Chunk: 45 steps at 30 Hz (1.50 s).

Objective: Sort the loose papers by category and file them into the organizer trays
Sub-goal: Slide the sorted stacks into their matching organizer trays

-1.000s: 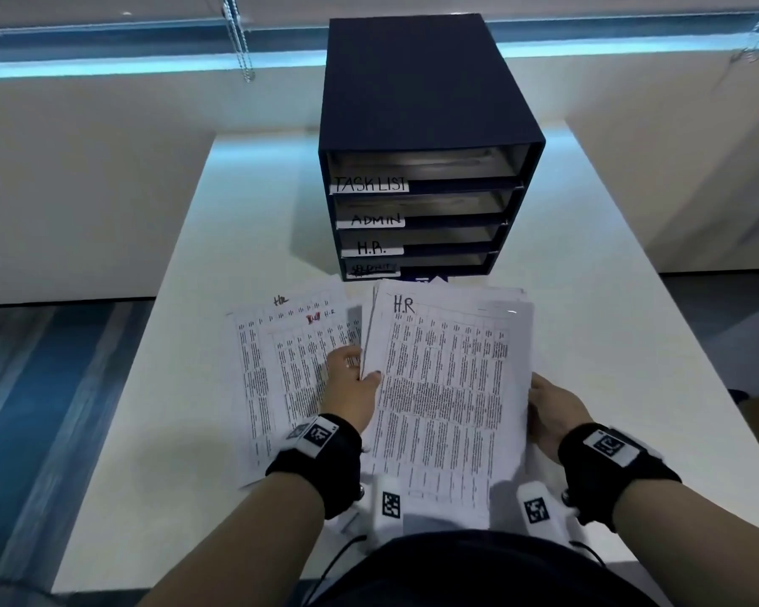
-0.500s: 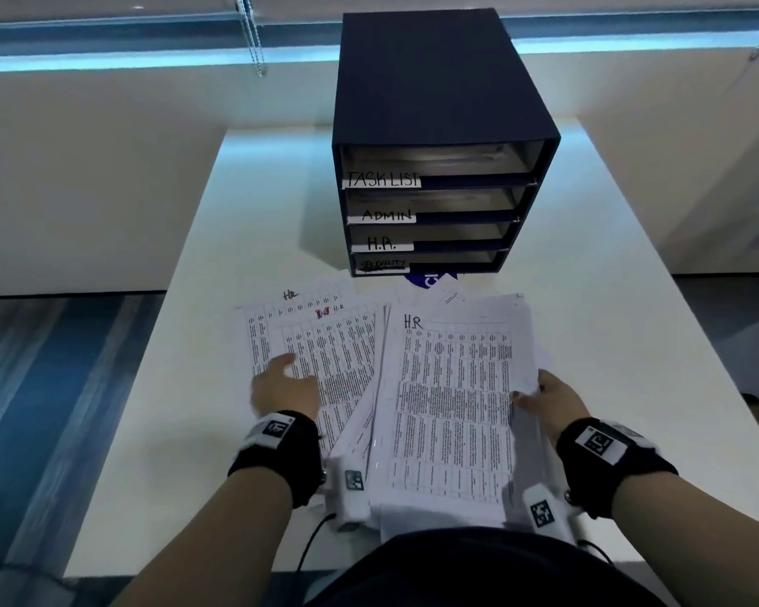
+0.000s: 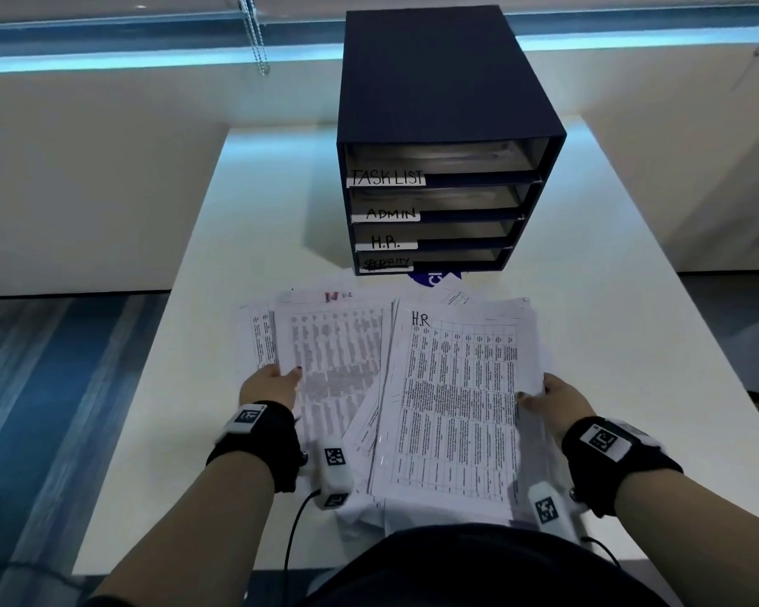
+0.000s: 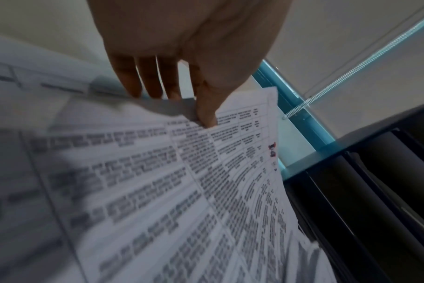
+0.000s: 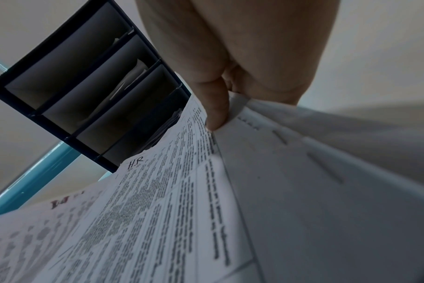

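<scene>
A dark organizer (image 3: 439,102) with trays labelled TASK LIST, ADMIN, H.R. and SECURITY stands at the table's far middle. Printed sheets lie fanned on the table in front of it. My left hand (image 3: 277,378) pinches the left edge of a sheet with a red mark at its top (image 3: 334,357), thumb on top, fingers under it (image 4: 206,114). My right hand (image 3: 544,394) pinches the right edge of the stack topped by a sheet marked H.R (image 3: 456,387), thumb on top (image 5: 215,114). The organizer (image 5: 85,80) holds some papers in its trays.
The white table (image 3: 610,300) has bare surface on both sides of the papers and organizer. A blue round sticker (image 3: 432,278) peeks from under the organizer. Low white walls and blind chains (image 3: 255,37) stand behind the table. Blue carpet (image 3: 40,409) lies left.
My left hand let go of the H.R stack's left edge, moved left and took hold of the red-marked sheet's left edge, lifting it. My right hand kept its grip on the stack.
</scene>
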Available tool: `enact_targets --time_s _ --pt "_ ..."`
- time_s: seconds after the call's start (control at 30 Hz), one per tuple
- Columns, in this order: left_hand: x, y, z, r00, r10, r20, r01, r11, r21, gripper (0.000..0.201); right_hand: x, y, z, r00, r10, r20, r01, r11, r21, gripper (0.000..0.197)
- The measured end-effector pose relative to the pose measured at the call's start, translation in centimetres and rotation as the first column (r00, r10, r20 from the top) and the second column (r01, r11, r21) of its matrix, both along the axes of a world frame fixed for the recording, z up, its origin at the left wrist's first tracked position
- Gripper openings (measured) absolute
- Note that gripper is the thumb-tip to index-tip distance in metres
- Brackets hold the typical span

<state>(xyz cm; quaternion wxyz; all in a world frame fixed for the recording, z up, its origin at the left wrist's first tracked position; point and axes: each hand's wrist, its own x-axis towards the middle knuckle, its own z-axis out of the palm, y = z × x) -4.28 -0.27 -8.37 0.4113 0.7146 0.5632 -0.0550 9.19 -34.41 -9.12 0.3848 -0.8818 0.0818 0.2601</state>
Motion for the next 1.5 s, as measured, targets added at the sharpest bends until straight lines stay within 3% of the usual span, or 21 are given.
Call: enact_targets --time_s 0.1,0.2,0.33,0.43,0.5,0.57,0.67,0.73,0.87,1.07,1.23,1.3,1.37,1.5 --pt "-0.8 1.9 0.1 0.985 0.166 -0.040 -0.160 0.981 0.107 0.052 -0.1 0.0 0.0 1.000 -0.003 -0.004 0.003 1.000 -0.017 0.027" --pt "-0.9 3.2 1.0 0.984 0.171 -0.046 -0.167 0.983 0.081 0.052 -0.2 0.0 0.1 1.000 -0.006 -0.011 0.005 1.000 -0.020 0.025" --pt "-0.6 4.0 1.1 0.983 0.163 0.082 -0.167 0.985 0.039 0.048 -0.2 0.1 0.3 1.000 0.004 -0.015 -0.005 0.999 -0.039 0.025" --pt "-0.6 3.7 1.1 0.945 0.261 0.198 -0.266 0.964 -0.002 0.044 -0.3 0.1 0.6 1.000 -0.009 -0.023 0.008 1.000 -0.024 0.024" --pt "-0.5 3.2 1.2 0.903 0.328 0.278 -0.334 0.942 -0.028 0.051 -0.4 0.1 0.7 1.000 -0.017 -0.024 0.017 1.000 -0.014 0.025" --pt "-0.2 2.5 1.6 0.910 0.297 0.290 -0.303 0.953 -0.028 0.056 -0.4 0.1 0.7 0.999 -0.027 -0.030 0.027 1.000 -0.004 0.024" --pt "-0.1 1.5 2.2 0.972 0.123 0.200 -0.134 0.990 0.037 0.041 -0.3 0.1 0.6 0.999 -0.031 -0.033 0.031 1.000 -0.008 0.024" --pt "-0.5 1.7 2.3 0.965 0.095 0.245 -0.121 0.988 0.095 0.038 -0.3 0.2 0.6 0.999 -0.039 -0.037 0.039 0.999 -0.001 0.021" --pt "-1.0 2.7 4.1 0.900 0.034 0.435 -0.131 0.972 0.195 0.024 -0.3 0.2 0.7 0.997 -0.066 -0.046 0.066 0.998 -0.012 0.013" --pt "-0.9 3.6 9.0 0.771 -0.099 0.629 -0.133 0.941 0.311 0.015 0.0 0.4 0.7 0.999 -0.022 -0.046 0.019 0.998 -0.054 0.017" --pt "-1.1 2.8 12.3 0.592 -0.182 0.785 -0.102 0.949 0.297 0.024 0.1 0.5 0.6 0.999 -0.018 -0.027 0.017 1.000 -0.021 0.018" --pt "-1.3 2.2 12.6 0.553 -0.159 0.818 -0.065 0.970 0.233 0.020 0.0 0.4 0.8 0.999 -0.028 -0.021 0.028 1.000 0.010 0.017" --pt "-1.0 1.6 11.9 0.566 -0.123 0.815 -0.005 0.988 0.153 0.009 0.1 0.3 0.6 0.999 -0.046 -0.020 0.047 0.998 0.043 0.016" --pt "0.5 -0.4 9.4 0.745 -0.196 0.638 0.168 0.980 0.104 0.006 0.3 -0.1 -0.2 0.986 -0.134 -0.099 0.153 0.962 0.227 0.021"
